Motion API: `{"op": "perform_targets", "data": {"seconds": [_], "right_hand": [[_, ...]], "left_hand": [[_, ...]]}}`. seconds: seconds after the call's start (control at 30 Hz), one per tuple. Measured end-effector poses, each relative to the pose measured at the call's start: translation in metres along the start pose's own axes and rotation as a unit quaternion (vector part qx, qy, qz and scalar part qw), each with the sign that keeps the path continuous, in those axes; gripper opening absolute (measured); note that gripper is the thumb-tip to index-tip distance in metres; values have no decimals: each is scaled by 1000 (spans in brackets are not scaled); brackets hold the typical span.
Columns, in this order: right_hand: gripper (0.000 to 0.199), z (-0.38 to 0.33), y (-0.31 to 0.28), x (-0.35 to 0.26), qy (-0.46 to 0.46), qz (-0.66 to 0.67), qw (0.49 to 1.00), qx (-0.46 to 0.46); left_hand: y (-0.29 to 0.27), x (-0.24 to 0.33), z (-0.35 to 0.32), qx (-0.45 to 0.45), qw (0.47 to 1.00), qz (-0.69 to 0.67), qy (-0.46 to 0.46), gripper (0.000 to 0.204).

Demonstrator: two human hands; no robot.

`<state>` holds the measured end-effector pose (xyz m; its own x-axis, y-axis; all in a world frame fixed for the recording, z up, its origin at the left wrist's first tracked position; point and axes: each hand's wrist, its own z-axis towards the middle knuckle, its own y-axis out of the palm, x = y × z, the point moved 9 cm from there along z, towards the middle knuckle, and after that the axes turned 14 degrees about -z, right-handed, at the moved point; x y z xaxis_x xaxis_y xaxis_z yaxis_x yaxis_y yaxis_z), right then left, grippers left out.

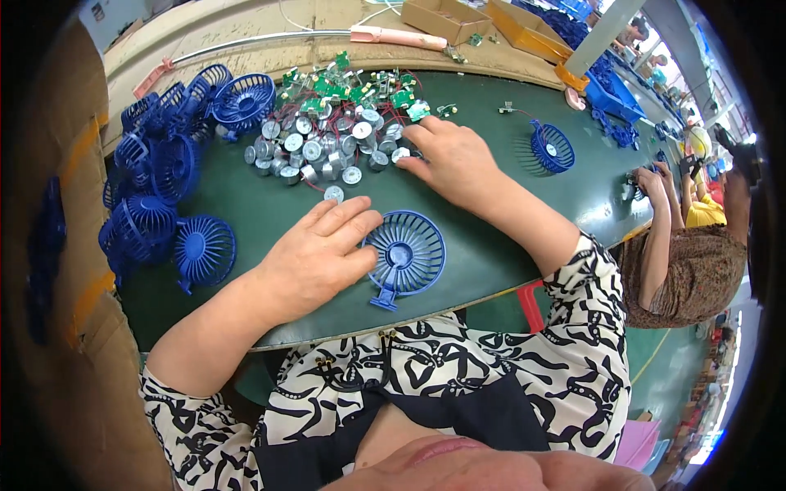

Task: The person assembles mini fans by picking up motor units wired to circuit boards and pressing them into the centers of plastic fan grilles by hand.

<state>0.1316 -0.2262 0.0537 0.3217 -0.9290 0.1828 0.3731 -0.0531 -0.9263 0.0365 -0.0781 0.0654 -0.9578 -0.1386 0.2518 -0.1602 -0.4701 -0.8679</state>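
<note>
A round blue fan cage (pixel 426 237) lies on the green tabletop in front of me, its hub facing up and a small clip towards me. My left hand (pixel 319 250) is at its left rim, fingers apart and fingertips touching the edge. My right hand (pixel 458 159) reaches to the right side of a heap of small silver motors (pixel 315 147) with red wires and green circuit boards (pixel 332 86). Between its thumb and fingers is one small motor (pixel 399 154), partly hidden by them.
Several blue fan cages (pixel 151 168) are piled at the left. Another cage (pixel 552 147), with a motor and wired board, stands at the right. Cardboard boxes (pixel 446 18) and a pink-handled rod (pixel 397 36) lie along the back. A co-worker's hands (pixel 652 184) work farther right.
</note>
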Motion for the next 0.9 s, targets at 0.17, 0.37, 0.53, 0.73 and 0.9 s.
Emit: {"op": "perform_targets", "data": {"seconds": [0.17,0.37,0.53,0.73,0.9], "right_hand": [[40,8,13,7,27,40,999,-11],[44,9,29,38,90,178,979,-39],[39,15,36,37,106,236,963,-79],[15,-4,-14,53,100,215,961,140],[11,-20,-46,72,104,184,956,202]], "left_hand": [[-1,4,-2,21,1000,-18,11,24],[17,31,5,-63,992,-101,41,37],[26,22,0,-77,994,-73,27,38],[25,16,-1,-74,995,-69,18,35],[23,11,-1,-100,989,-104,-15,36]]}}
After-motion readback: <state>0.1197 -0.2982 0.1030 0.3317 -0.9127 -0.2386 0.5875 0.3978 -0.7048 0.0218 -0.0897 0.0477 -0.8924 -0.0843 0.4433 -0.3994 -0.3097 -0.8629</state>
